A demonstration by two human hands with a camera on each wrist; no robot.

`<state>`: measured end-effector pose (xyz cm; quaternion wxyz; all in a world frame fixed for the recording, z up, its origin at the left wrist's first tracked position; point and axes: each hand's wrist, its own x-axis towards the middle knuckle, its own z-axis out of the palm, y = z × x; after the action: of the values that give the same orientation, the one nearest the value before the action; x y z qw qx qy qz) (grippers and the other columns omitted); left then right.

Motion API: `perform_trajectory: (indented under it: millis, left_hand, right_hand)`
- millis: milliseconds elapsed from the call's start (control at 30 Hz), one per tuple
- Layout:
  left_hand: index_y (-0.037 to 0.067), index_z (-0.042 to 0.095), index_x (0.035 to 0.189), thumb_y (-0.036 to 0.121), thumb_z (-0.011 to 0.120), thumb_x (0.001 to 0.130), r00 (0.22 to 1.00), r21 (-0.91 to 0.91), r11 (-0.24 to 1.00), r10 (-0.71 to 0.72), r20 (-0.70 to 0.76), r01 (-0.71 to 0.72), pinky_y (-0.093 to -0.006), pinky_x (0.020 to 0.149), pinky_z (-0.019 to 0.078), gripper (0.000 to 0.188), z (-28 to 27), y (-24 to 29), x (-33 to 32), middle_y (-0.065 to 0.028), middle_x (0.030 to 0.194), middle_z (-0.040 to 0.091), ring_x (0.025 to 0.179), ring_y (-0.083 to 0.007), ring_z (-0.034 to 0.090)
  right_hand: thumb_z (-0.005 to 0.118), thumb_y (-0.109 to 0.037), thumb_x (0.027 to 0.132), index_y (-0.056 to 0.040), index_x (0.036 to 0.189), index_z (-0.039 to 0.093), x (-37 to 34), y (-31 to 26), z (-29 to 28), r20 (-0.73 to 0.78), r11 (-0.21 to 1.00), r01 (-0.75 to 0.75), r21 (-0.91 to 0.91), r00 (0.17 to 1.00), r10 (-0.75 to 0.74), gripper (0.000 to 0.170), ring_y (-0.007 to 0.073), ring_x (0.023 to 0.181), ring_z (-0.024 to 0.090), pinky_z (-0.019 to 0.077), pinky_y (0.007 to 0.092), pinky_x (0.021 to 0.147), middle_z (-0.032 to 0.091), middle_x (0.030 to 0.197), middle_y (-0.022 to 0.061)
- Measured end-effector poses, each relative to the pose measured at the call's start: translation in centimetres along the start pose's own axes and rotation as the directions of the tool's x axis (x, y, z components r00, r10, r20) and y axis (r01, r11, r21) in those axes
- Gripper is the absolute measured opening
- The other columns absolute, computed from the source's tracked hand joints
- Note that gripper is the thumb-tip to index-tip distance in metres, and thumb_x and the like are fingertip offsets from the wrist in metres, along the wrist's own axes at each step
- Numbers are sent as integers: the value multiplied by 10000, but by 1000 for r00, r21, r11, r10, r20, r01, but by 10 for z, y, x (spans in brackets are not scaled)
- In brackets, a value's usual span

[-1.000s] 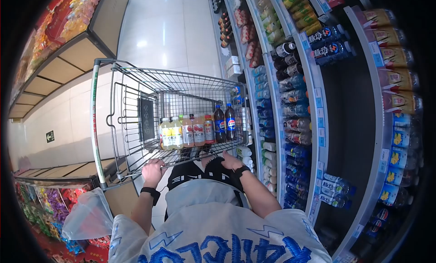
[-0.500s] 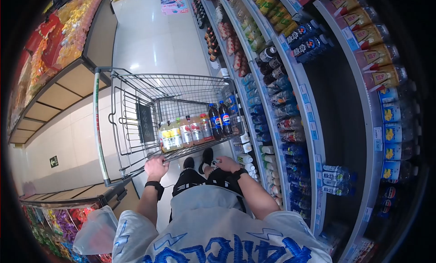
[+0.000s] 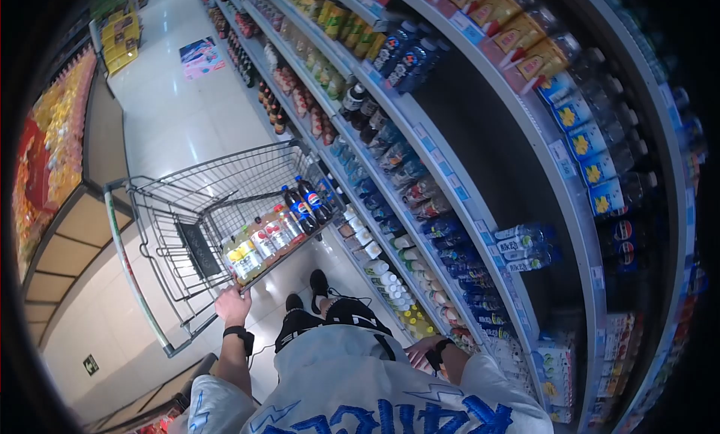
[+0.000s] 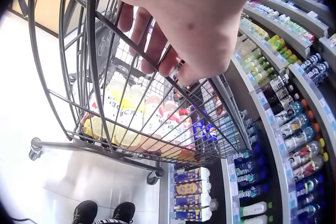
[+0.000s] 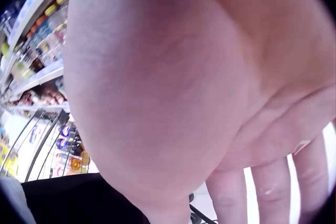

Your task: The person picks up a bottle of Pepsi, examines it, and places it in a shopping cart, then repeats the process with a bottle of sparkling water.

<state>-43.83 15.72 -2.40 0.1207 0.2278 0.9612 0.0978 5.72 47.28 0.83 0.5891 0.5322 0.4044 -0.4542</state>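
A wire shopping cart [image 3: 161, 243] stands in the aisle, holding several bottles in a row: yellow-labelled bottles [image 3: 244, 258], red-labelled ones and two dark cola bottles [image 3: 315, 198]. My left hand [image 3: 233, 305] grips the cart's near top rim; in the left wrist view the fingers of this hand [image 4: 184, 19] curl over the rim wire above the bottles. Beside my body, near the lower shelves, hangs my right hand [image 3: 426, 354]. The right wrist view shows the hand [image 5: 173, 87] with straight, slightly spread fingers and nothing held.
Tall drink shelves [image 3: 457, 186] run along the right, with a nearly bare dark section. Snack bins [image 3: 56, 186] line the left side. A yellow crate [image 3: 120, 40] and a floor poster [image 3: 201, 57] are farther up the aisle. My shoes [image 3: 319, 282] are below the cart.
The view has turned toward the shelves, and the cart now appears tilted and farther left. My right hand has moved from near my thighs out to my right side. The left keeps its grip.
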Motion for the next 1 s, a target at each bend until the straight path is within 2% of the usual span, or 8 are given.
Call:
perform_trajectory:
  millis: [33,67,367,567,633,700,867,1000]
  left_hand:
    - [153,709,911,377,683,781,1000,0,1000,-12,7,12,-408,743,537,260,-1,3,2,-47,877,690,872,-258,660]
    - [153,709,914,378,685,784,999,5,1000,-23,32,23,-407,738,538,261,-10,5,4,-51,876,692,868,-259,662]
    - [152,722,1006,390,696,793,997,20,998,-63,48,62,-412,761,539,321,1,4,14,-112,918,712,877,-289,685]
    - [123,710,991,375,698,798,1000,9,1000,-12,27,12,-439,745,529,317,-1,0,24,-118,905,706,837,-320,682]
    - [130,710,986,392,708,789,1000,12,1000,-20,2,20,-442,735,532,328,-3,0,27,-128,896,712,838,-319,686]
    - [144,712,987,406,715,783,999,22,999,-42,31,42,-437,741,532,332,3,-4,31,-121,884,715,833,-315,690]
    - [145,694,1024,471,760,737,975,-35,992,-116,190,124,-432,767,517,439,-5,3,33,-117,925,705,853,-318,671]
    - [54,599,1096,417,813,692,982,-126,978,155,-112,-169,-481,904,443,584,6,-10,32,-207,1077,576,1047,-410,530]
  right_hand:
    - [695,-447,844,-117,1285,606,11,54,-2,1,999,24,32,1000,-24,558,274,1076,624,511,398,893,602,1275,155]
    - [692,-446,846,-117,1282,608,23,34,10,3,996,48,70,999,-48,553,273,1075,624,511,398,893,605,1268,155]
    - [671,-435,861,-123,1257,623,188,208,141,-14,907,310,286,947,-320,506,269,1068,630,511,398,895,633,1206,156]
    - [657,-428,872,-126,1240,633,215,-28,129,8,839,424,342,891,-453,476,266,1063,634,510,398,897,651,1165,157]
    - [652,-425,875,-127,1234,636,288,128,220,12,816,461,350,868,-496,466,265,1061,635,510,398,898,658,1151,157]
    - [647,-423,879,-129,1228,640,317,151,230,15,796,498,344,845,-534,457,264,1059,636,510,399,898,664,1137,158]
    - [636,-416,888,-132,1214,648,241,394,246,54,765,554,329,798,-601,434,261,1055,639,510,399,900,679,1103,158]
    - [626,-412,895,-134,1203,655,281,329,218,78,715,626,312,733,-676,416,259,1052,642,510,399,901,691,1075,159]
